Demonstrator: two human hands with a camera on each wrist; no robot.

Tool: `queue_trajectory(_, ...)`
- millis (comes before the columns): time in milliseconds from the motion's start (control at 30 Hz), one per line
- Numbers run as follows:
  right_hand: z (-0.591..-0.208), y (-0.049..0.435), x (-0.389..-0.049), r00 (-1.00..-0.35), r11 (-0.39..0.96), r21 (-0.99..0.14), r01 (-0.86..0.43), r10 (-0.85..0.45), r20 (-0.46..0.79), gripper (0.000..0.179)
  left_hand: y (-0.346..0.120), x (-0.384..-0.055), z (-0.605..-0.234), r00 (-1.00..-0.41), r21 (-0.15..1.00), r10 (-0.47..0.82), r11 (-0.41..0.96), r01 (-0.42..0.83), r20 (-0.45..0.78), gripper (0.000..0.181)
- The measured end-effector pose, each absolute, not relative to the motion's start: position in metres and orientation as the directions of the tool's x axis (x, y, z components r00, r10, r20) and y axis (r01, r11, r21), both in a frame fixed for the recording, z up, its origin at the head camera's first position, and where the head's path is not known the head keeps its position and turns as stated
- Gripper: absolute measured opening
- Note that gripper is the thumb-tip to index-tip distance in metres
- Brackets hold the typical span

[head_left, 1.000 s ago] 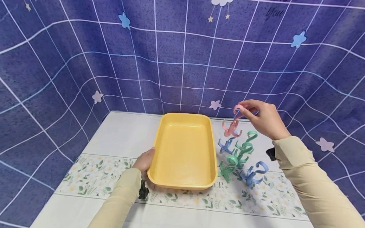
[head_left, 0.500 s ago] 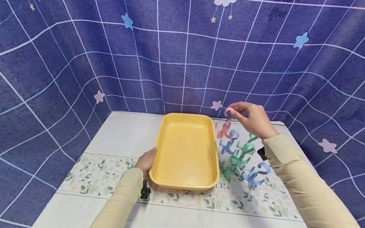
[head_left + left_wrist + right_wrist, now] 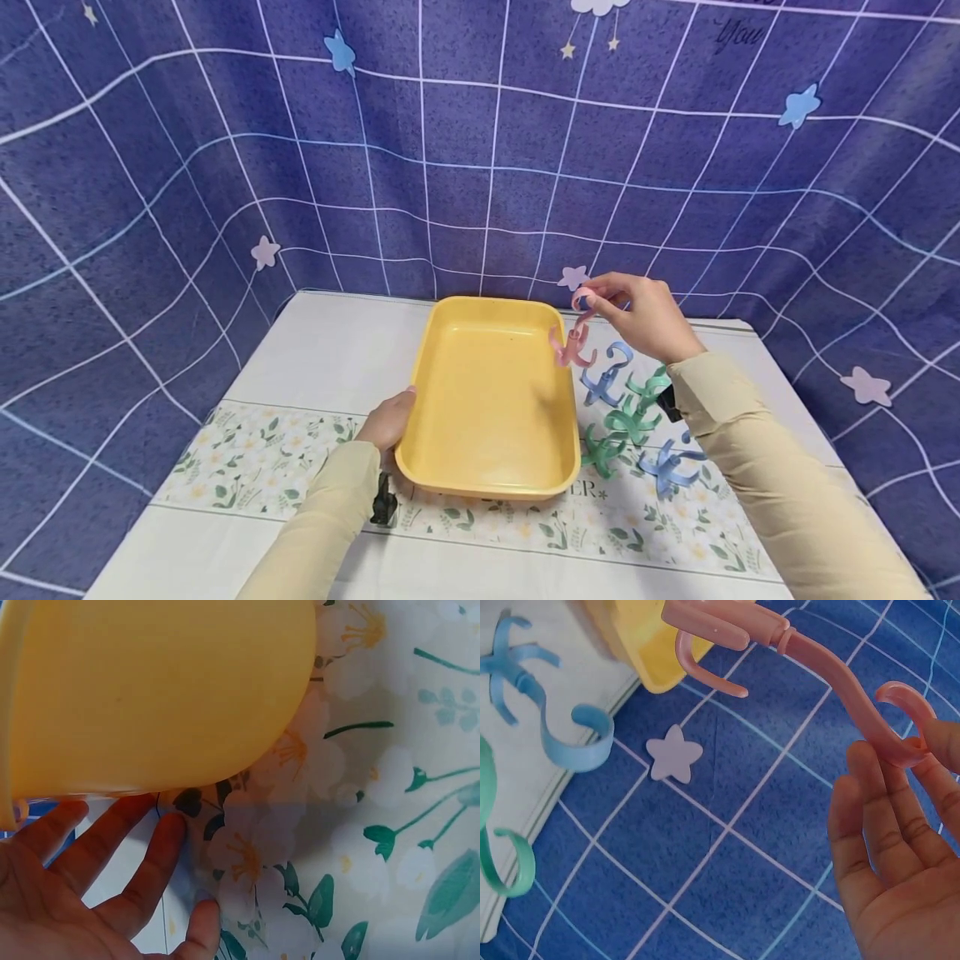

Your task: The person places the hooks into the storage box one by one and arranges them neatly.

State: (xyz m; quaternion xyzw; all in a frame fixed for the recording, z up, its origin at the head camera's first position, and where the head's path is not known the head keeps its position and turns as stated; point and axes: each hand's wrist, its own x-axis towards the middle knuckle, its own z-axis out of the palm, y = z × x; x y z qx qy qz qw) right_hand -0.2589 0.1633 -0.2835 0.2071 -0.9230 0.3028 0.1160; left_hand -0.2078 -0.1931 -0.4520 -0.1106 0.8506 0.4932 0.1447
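A pink claw-type hanging hook [image 3: 573,345] dangles from my right hand [image 3: 647,312], which pinches its curled top end. Its prongs overlap the right rim of a yellow plastic tray [image 3: 487,487] in the head view. The right wrist view shows the hook's curl [image 3: 907,750] between thumb and fingers. My left hand [image 3: 387,419] holds the tray's left side, thumb at the rim. In the left wrist view, its fingers [image 3: 154,859] reach toward the outer wall from below. Right of the tray lie several similar hooks: a blue hook [image 3: 602,386], a green hook [image 3: 630,423] and another blue hook [image 3: 666,468].
A white table cover [image 3: 330,333] with a flowered band lies under everything. Behind and at both sides hangs a blue curtain [image 3: 450,192] with a grid and star pattern. A further green hook [image 3: 600,451] lies close against the tray's right side.
My right hand has moved left with the pink hook, from over the other hooks to the tray's right rim. The left hand stays at the tray.
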Motion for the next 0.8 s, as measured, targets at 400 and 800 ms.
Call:
queue_trajectory(400,-0.297,0.136,-0.27,-0.884,0.698,-0.545,-0.465,-0.335,0.326,0.022,-0.193,-0.21,-0.452,-0.929,0.803,-0.063,0.483,-0.348,-0.364,0.066)
queue_trajectory(800,-0.313,0.112,-0.282,-0.895,0.674,-0.589,-0.446,-0.339,0.289,0.02,-0.192,-0.207,-0.449,-0.937,0.799,-0.058,0.507,-0.325,-0.344,0.063)
